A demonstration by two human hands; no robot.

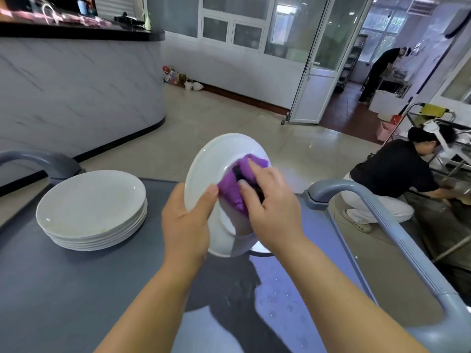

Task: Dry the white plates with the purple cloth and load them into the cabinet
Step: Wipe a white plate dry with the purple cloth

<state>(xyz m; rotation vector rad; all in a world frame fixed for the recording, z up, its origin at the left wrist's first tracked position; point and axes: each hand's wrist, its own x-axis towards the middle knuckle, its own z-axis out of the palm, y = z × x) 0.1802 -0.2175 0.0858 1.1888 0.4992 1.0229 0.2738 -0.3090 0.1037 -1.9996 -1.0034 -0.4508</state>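
I hold a white plate (214, 159) tilted on edge above the grey cart top (76, 289). My left hand (187, 225) grips its near left rim, thumb on the plate's face. My right hand (272, 212) presses a bunched purple cloth (235, 189) against the plate's middle, fingers curled over the cloth. A stack of several white plates (91, 207) sits on the cart to the left. The cabinet is not in view.
Grey cart handles rise at the left (40, 161) and the right (377, 212). Water drops lie on the cart's near right part. A person (392, 179) crouches on the floor to the right, another stands in the far doorway. A marble counter (76, 93) stands at left.
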